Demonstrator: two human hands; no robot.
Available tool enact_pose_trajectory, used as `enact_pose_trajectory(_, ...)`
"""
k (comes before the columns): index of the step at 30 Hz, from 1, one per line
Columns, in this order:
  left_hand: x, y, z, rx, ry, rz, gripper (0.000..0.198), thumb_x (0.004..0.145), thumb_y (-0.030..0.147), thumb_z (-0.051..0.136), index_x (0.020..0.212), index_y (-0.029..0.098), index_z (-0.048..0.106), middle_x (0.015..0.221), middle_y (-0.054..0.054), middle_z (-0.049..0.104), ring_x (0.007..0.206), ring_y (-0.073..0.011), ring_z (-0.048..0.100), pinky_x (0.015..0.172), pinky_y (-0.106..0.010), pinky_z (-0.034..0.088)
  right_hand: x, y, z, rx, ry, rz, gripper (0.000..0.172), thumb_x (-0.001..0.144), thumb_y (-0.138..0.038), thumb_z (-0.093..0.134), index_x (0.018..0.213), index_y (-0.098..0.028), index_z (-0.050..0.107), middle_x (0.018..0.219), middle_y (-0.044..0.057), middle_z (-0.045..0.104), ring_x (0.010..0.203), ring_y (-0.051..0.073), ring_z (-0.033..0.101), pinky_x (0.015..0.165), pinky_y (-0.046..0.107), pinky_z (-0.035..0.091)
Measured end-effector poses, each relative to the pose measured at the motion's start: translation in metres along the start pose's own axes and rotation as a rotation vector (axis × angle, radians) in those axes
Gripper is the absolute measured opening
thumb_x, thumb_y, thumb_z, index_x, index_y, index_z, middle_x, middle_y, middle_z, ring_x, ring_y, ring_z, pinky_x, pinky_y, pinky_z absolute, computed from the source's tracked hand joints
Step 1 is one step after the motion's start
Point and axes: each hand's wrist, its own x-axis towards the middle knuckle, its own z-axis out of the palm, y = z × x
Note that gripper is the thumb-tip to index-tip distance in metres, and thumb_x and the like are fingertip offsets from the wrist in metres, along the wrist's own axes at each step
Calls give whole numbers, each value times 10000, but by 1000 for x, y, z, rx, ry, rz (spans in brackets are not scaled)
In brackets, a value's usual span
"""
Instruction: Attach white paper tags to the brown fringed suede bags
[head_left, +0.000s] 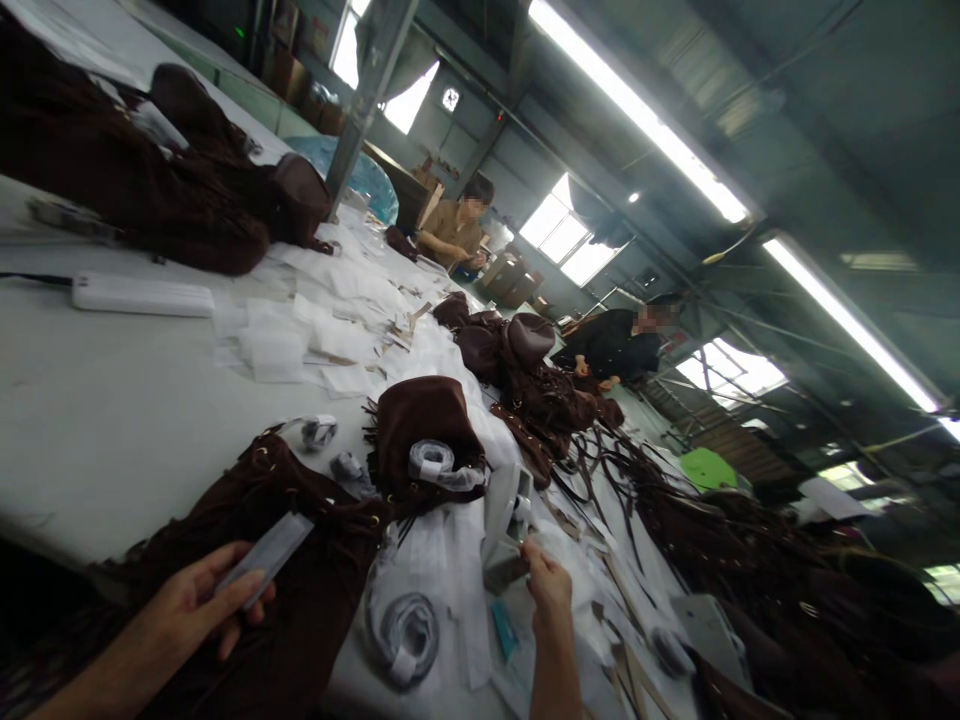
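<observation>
My left hand (214,605) is closed on a flat, whitish translucent strip (268,556), thumb on top, over a dark brown fringed bag (300,610). My right hand (549,580) is pinched at the edge of a pale grey, dispenser-like object (504,535); what lies between its fingertips is too blurred to make out. Behind the near bag sits a second brown bag (429,420) with a plastic-wrapped coiled strap (433,460) on its front. Another wrapped coil (406,635) rests on the table between my hands.
White wrapping sheets (277,335) are spread over the table (112,400). A white power strip (142,295) and a brown bag pile (202,190) lie at left. More brown bags (525,370) and dark straps (607,465) lie ahead and right. Two people (454,230) work across the table.
</observation>
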Motion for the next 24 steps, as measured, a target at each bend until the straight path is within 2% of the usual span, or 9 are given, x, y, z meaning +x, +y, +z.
enact_pose_trajectory(3,-1,1,-1,6,-21,-11,507,694,660,619,844,177,642,649,7,655,432,-99,507,417,-206,412,1,3,5,79,-16,12,488,418,-572,727,632,-133,723,589,45,670,603,186,600,517,259,428)
enact_pose_trajectory(6,0,3,2,-14,21,-32,577,606,714,648,824,180,649,617,-7,656,417,-111,498,388,-219,408,2,2,5,145,14,13,473,370,-543,752,606,-136,707,591,51,679,624,198,614,546,271,452)
enact_pose_trajectory(9,2,2,7,-26,82,-38,634,502,777,655,789,212,659,572,-7,651,399,-121,487,357,-228,400,-2,1,-3,181,87,0,503,377,-560,753,655,-143,713,692,70,716,728,225,640,601,283,475)
enact_pose_trajectory(12,4,-2,7,-28,112,-26,627,468,794,656,756,237,656,563,2,650,381,-112,473,344,-222,383,-12,6,-14,165,142,-6,559,408,-587,743,746,-142,724,799,83,734,836,246,641,651,290,483)
enact_pose_trajectory(15,4,-7,3,-38,65,-31,561,561,746,653,807,242,655,595,16,663,404,-109,489,367,-209,390,-27,19,-16,105,134,12,599,421,-618,726,764,-127,726,788,95,732,812,254,646,662,307,488)
enact_pose_trajectory(19,1,-6,-3,-12,-44,-12,439,737,616,614,881,203,640,679,7,672,449,-102,517,432,-206,424,-42,39,-5,0,97,21,629,470,-702,649,694,-119,719,644,108,702,640,254,635,564,329,465)
enact_pose_trajectory(24,0,-2,-3,-7,-19,-1,493,693,632,649,866,171,632,662,-11,653,451,-108,510,418,-213,444,-49,49,-4,-150,144,-23,523,523,-688,600,571,-174,686,587,119,680,669,303,630,600,360,435)
